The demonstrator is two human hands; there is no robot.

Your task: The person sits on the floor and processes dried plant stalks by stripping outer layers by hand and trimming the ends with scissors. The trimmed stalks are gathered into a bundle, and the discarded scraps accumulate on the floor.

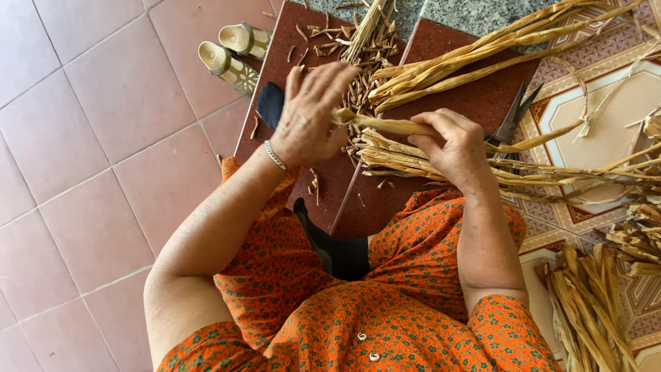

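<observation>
In the head view, the left hand (310,114) sits at upper centre of the frame, fingers spread loosely, its thumb and fingertips pinching the near end of a dried stalk (389,125). The right hand (454,148) sits just right of centre, its grip closed around the same stalk and pressing on a bundle of dried stalks (551,176) that runs off toward the right edge. Small cut pieces (358,76) lie scattered on a dark red mat (289,55) above the hands. A pair of scissors (513,117) rests beside the right hand. Two tan sandals (234,55) stand on the pink tiled floor (82,172) at upper left.
</observation>
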